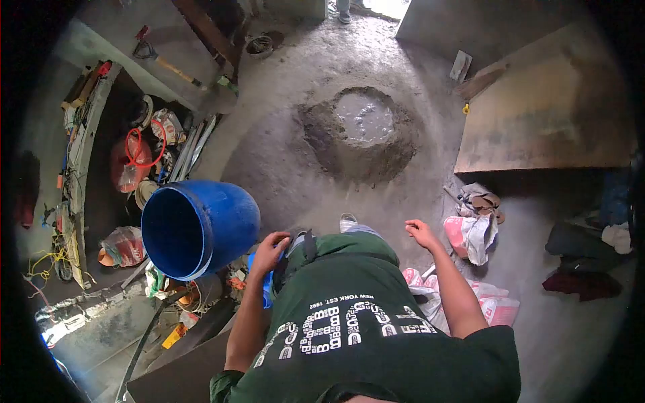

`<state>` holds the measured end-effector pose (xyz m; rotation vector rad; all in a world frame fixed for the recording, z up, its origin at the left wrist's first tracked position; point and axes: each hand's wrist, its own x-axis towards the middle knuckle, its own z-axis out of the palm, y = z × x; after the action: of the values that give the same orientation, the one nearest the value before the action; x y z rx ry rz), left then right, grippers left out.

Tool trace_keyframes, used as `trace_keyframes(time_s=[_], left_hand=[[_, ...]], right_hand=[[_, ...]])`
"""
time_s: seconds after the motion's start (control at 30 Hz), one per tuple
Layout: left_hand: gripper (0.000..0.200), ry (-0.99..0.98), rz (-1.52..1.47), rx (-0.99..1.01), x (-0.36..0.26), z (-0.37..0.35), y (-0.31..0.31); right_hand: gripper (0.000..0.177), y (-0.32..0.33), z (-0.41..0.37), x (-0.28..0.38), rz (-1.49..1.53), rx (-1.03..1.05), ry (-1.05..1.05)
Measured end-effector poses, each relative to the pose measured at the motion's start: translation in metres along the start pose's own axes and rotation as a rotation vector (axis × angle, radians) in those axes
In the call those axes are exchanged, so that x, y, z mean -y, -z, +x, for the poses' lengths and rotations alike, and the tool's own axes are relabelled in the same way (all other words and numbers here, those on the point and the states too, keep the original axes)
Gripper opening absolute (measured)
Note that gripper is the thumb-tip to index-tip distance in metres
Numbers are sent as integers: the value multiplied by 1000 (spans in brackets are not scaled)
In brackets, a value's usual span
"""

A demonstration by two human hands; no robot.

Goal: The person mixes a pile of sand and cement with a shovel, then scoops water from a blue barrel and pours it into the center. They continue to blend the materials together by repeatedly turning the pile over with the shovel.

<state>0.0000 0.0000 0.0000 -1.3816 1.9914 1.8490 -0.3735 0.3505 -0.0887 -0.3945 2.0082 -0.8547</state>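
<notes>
My left hand [270, 251] hangs beside my left hip, its fingers loosely bent and slightly apart, with nothing visible in it. Close to its left, a big blue barrel [235, 218] is tilted with its dark mouth facing left. Part of a smaller blue container [267, 290] shows below that hand. On the other side, my right hand [421, 234] is held out from my body, empty, with its fingers apart. Past my feet, a ring-shaped mound of grey mix [322, 134] lies on the floor around a pool of grey liquid [365, 119].
Pink-and-white bags [470, 236] lie on the right near a large wooden board [537, 121]. A shovel [176, 71] and small bucket [259, 46] are at the upper left. Tools and sacks fill the left side. Another person's foot [345, 17] shows at the top.
</notes>
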Motion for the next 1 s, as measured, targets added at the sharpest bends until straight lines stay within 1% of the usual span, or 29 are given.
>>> trace_keyframes(time_s=[0.07, 0.1, 0.13, 0.17, 0.2, 0.27, 0.3, 0.33, 0.37, 0.4, 0.43, 0.47, 0.5, 0.53, 0.57, 0.63, 0.67, 0.77, 0.83, 0.87, 0.93, 1.0], left_hand=[[25, -135, -188, 165, -68, -13, -21], [24, -251, -179, 222, -69, -51, 13], [24, -389, -159, 266, -91, -63, 19], [23, -523, -98, 299, -119, -82, 38], [23, -656, -60, 342, -144, -101, 48], [22, -793, -248, 633, -169, -130, 64], [19, -958, -297, 786, -173, -136, 72], [17, -1072, -337, 922, -182, -144, 80], [17, -1188, -407, 1034, -186, -150, 84], [20, -1271, -439, 1086, -191, -158, 88], [20, -1269, -449, 1084, -193, -163, 92], [22, -1323, -422, 1134, -193, -168, 93], [24, -1377, -395, 1188, -194, -172, 98], [22, -1373, -482, 1130, -198, -175, 109], [22, -1369, -500, 1139, -196, -174, 111], [15, -1404, -500, 1128, -192, -172, 109], [15, -1397, -518, 1142, -189, -172, 105], [9, -1429, -567, 1162, -185, -172, 89], [17, -1381, -606, 1156, -183, -173, 77], [17, -1378, -605, 1166, -183, -175, 73], [12, -1355, -632, 1069, -187, -181, 67], [12, -1336, -622, 1061, -191, -188, 57]], right_hand=[[37, 25, -4, 11, -12, -47, 1], [37, -14, -33, 20, -30, -45, -19], [37, -18, -32, 13, -107, -39, -16], [38, -37, -24, 9, -163, -24, 3], [38, -43, -27, 5, -172, -26, 7], [39, -48, -45, -7, -239, 27, -81], [39, -53, -54, -20, -250, 31, -83], [39, -57, -62, -37, -299, 52, -96], [39, -62, -68, -42, -347, 74, -112], [39, -69, -83, -23, -357, 78, -121], [40, -78, -106, 9, -394, 108, -167], [40, -83, -127, 38, -432, 135, -219], [40, -85, -140, 40, -436, 132, -234], [40, -89, -154, 42, -416, 108, -218], [40, -91, -167, 44, -395, 84, -202], [39, -98, -192, 55, -355, 61, -264], [39, -100, -205, 58, -379, 39, -270], [38, -107, -235, 52, -380, 13, -304], [37, -112, -248, 36, -382, 39, -291], [37, -113, -253, 28, -363, 44, -295], [36, -114, -257, 8, -324, 38, -289], [36, -113, -252, -14, -280, 39, -270]])
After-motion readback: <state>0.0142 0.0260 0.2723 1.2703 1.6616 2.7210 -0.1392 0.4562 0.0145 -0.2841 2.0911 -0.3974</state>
